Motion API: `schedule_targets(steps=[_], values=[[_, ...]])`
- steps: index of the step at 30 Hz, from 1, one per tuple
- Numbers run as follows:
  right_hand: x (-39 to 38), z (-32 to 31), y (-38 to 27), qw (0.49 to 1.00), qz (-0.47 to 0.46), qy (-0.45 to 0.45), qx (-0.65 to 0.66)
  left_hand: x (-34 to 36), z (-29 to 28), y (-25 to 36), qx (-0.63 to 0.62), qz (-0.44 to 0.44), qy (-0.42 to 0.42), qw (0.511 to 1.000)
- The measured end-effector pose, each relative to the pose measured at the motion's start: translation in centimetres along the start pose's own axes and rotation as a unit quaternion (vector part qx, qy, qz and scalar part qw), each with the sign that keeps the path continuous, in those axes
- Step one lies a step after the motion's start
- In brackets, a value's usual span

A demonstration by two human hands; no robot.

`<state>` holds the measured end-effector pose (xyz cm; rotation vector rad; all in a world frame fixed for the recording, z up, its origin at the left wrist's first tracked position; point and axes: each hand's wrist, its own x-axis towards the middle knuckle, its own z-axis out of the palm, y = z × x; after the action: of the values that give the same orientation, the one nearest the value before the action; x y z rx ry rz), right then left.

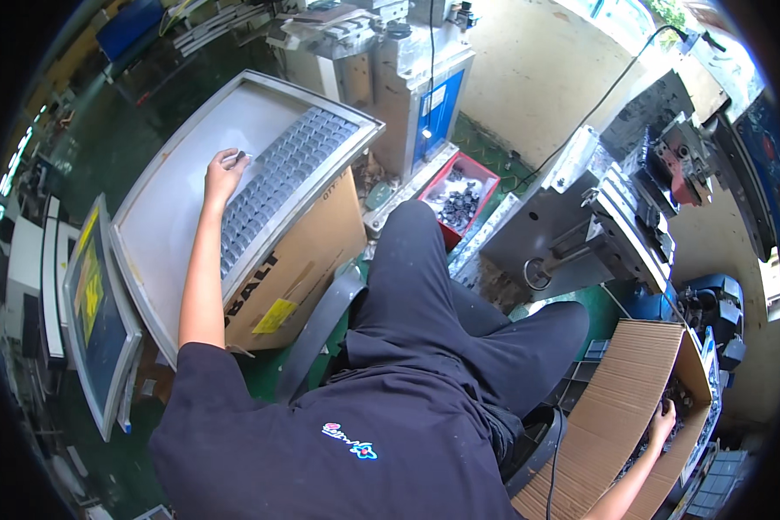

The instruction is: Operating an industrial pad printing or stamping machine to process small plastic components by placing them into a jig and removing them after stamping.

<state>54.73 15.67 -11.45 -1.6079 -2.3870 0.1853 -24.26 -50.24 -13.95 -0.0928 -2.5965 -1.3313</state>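
Observation:
My left hand (223, 178) is over a large framed white tray (178, 169), its fingers closed on a small grey metal part (237, 158). Beside it, several tight rows of similar grey parts (286, 169) fill the tray's right side. At the lower right, my right hand (662, 425) reaches into an open cardboard box (620, 381) that holds many small dark parts (680, 403). Its fingers are curled near a dark piece, too small to make out.
The tray lies on a big cardboard carton (321, 243). A red bin (479, 178) of small dark pieces sits on the floor ahead. To the right stands a metal machine (546, 234) with a handwheel. Framed screens (100, 321) lean at the left. A black cable (602, 95) hangs ahead right.

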Motion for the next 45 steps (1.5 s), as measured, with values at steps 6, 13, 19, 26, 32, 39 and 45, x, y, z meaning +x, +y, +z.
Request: schedule_targets(steps=[6,13,19,26,32,39,45], values=[[1.5,0.7,-0.3,0.999,0.019,-0.012,-0.04,1.8,-0.2,-4.4,0.027,-0.018,-0.043,0.999],[0.7,-0.1,0.1,0.995,0.077,0.045,-0.047,2.0,0.8,-3.9,0.01,-0.083,-0.082,0.993],[-0.4,-0.9,-0.6,0.996,0.032,0.066,-0.046,2.1,0.9,-3.8,-0.055,-0.128,-0.124,0.982],[0.1,-1.2,-0.3,0.991,0.017,0.136,-0.001,2.5,0.3,-4.0,-0.037,-0.127,-0.147,0.98],[1.0,-2.4,2.7,0.972,0.02,0.17,0.163,1.8,2.2,-2.0,-0.028,-0.13,-0.151,0.979],[2.9,-5.8,-5.0,0.87,0.116,0.167,0.45,8.5,-1.6,-5.7,0.204,-0.1,-0.137,0.964],[0.2,-8.9,-21.0,0.864,-0.023,0.098,0.493,2.7,7.2,11.9,0.054,0.103,-0.237,0.964]])
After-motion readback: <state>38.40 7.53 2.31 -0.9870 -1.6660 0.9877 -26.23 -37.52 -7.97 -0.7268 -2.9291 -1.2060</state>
